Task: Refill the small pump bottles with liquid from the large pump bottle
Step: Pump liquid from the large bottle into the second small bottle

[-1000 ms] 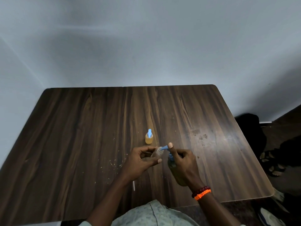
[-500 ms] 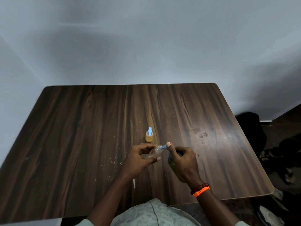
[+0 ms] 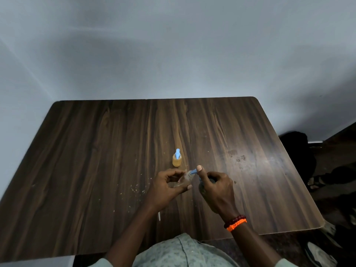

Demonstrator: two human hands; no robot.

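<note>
Head view, dark wood-grain table against a pale wall. Left hand is curled around a small clear bottle, tilted w/ its mouth toward the right – fingers wrapped on the body, thumb along the near side; the bottle looks nearly empty, contents hard to read. Right hand is closed around the large pump bottle, mostly hidden under the palm, only a dark greenish bit of it visible; thumb is up on the blue pump head, whose nozzle points into or right at the clear bottle's mouth – can't tell if liquid is coming out. A second small bottle w/ amber liquid and blue pump top stands upright on the table just beyond the hands, untouched. Red bead + orange bracelets on right wrist. Light crumbs/specks left of the hands, a thin white stick near the left forearm. Patterned pale shirt at bottom edge.
</note>
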